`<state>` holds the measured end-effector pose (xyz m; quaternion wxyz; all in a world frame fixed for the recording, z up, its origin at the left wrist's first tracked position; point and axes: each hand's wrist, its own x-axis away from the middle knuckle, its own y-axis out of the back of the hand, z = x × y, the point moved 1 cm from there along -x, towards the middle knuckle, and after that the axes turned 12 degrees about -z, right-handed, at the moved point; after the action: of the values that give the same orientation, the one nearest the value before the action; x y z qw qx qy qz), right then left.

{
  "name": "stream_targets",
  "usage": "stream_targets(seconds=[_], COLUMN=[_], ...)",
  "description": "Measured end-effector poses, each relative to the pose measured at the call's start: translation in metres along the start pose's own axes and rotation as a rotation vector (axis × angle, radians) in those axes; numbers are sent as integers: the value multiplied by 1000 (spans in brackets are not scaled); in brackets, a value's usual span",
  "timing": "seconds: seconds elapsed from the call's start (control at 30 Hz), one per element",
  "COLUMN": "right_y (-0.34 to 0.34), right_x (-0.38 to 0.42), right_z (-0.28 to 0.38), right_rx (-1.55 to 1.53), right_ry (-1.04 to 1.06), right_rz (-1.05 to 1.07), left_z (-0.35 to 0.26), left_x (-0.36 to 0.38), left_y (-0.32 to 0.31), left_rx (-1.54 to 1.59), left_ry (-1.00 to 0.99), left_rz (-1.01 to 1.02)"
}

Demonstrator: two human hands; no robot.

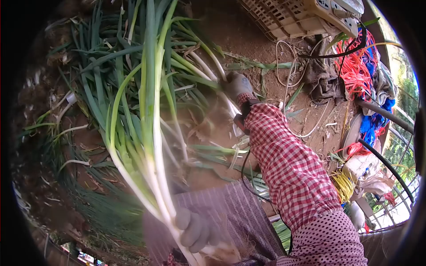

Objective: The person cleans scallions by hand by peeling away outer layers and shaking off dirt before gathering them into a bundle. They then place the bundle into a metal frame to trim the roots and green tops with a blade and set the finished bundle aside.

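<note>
Our left grip [197, 230] clasped leeks [156, 133] | right grip [239, 85] at other leeks [204, 66], closure unclear | we judged them light, smooth, snappable; best held by white shanks [164, 190]

Visible at the far edge of the ground [217, 33], a plastic crate [284, 20] with a power strip [330, 12], and near the right edge, red strips [356, 73], blue strips [369, 126], yellow ties [344, 186].

The brown ground [222, 35] carries heaped green onions [100, 66] and scattered loose leaves [266, 65].
</note>
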<state>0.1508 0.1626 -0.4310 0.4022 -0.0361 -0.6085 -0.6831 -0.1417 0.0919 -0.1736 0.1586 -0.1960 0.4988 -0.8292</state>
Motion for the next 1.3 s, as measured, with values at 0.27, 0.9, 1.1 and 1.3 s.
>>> stream_targets(seconds=[0.27, 0.9, 1.1, 1.3], right_y=[113, 173, 194, 177], right_x=[18, 321, 328, 265], right_z=[-52, -22, -6, -26], right_rx=[406, 354, 655, 129], right_ry=[-97, 712, 856, 680], right_rz=[-65, 473, 770, 908], left_z=[32, 49, 53, 48], left_x=[2, 23, 19, 19], left_y=[16, 65, 60, 45], left_rx=[-20, -533, -366, -283], left_ry=[-168, 38, 68, 50], left_rz=[-390, -1268, -1151, -1189])
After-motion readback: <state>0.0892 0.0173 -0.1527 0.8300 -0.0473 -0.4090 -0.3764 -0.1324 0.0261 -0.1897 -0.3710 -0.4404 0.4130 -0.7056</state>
